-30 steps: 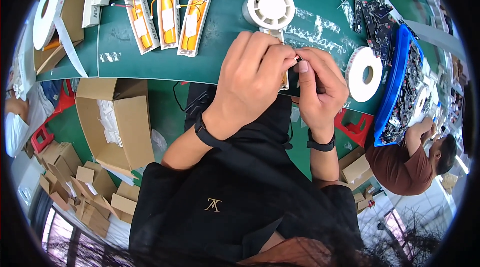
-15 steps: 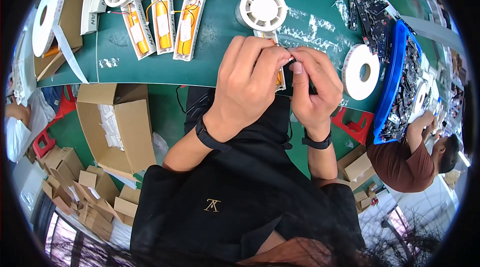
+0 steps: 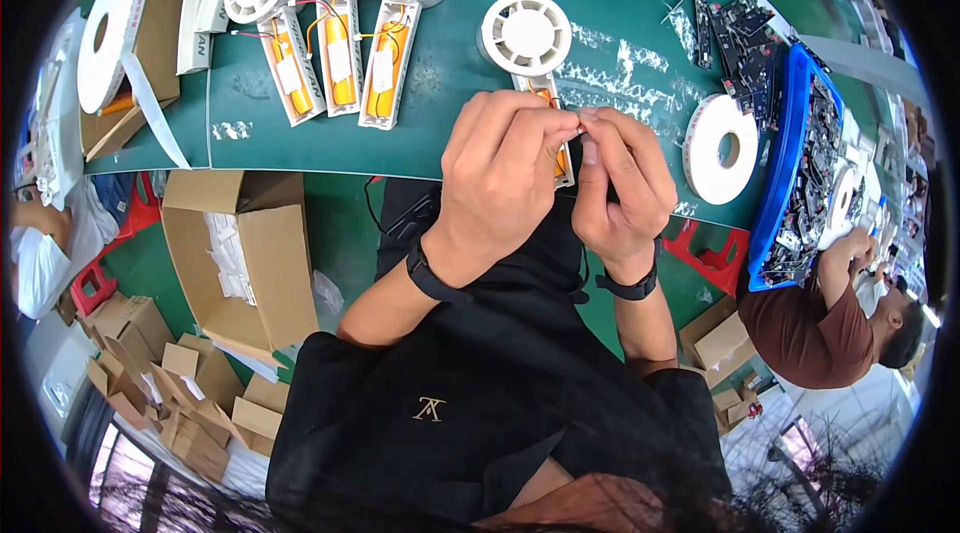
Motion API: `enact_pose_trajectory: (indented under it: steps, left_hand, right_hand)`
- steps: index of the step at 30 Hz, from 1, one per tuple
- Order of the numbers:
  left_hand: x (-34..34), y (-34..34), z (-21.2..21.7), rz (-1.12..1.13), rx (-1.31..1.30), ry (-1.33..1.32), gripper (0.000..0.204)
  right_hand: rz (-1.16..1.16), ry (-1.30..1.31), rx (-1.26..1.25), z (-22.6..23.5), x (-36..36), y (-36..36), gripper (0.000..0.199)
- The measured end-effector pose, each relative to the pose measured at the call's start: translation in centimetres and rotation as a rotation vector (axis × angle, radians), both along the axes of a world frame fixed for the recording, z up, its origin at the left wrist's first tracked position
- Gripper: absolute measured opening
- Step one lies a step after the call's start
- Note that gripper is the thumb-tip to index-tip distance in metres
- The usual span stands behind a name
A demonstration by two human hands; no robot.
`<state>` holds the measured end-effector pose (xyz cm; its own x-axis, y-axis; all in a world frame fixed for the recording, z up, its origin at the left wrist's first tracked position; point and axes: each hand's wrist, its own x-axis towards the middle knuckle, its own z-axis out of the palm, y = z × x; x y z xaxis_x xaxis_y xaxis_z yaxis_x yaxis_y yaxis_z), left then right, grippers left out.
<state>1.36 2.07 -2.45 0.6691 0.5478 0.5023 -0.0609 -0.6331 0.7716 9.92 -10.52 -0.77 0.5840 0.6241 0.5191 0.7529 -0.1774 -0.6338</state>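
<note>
- head view: the left hand (image 3: pixel 500 173) and the right hand (image 3: pixel 622 183) are close together over the near edge of the green table (image 3: pixel 450 123). their fingertips touch.
- the fingers of both hands are bent and pinch something very small between them. it is too small to tell what it is.
- just under the hands lies a white lamp part (image 3: pixel 530 48) with a round head and a long tray. an orange battery (image 3: pixel 558 158) peeks out of the tray between the hands.
- each wrist has a black band.
- three more white parts with orange batteries (image 3: pixel 340 58) lie in a row on the table, to the left and well apart from the hands.
- a white tape roll (image 3: pixel 722 148) lies just right of the right hand.
- a blue bin (image 3: pixel 795 163) of dark bits sits further right.
- an open cardboard box (image 3: pixel 245 253) stands on the floor at the left.
- another person in a brown shirt (image 3: pixel 815 328) sits at the right.
</note>
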Motion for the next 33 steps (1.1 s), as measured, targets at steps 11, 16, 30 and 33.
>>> enact_pose_trajectory:
  steps: [11,16,30,33]
  left_hand:
    - [-0.4,1.3,2.0,-0.066,-0.077,0.014,0.021]
    - [-0.6,2.1,0.9,-0.101,0.012,0.088,0.021]
    - [0.0,2.2,0.1,-0.156,-0.122,-0.050,0.018]
    - [-0.1,2.3,0.6,-0.175,-0.133,-0.016,0.021]
  right_hand:
    - [0.094,0.277,0.003,1.3,0.8,-1.7,0.033]
    - [0.159,0.591,0.098,1.5,2.0,-3.5,0.050]
    - [-0.090,1.750,0.639,3.3,1.9,-1.9,0.041]
    - [0.079,1.699,0.462,4.4,4.6,-0.3,0.042]
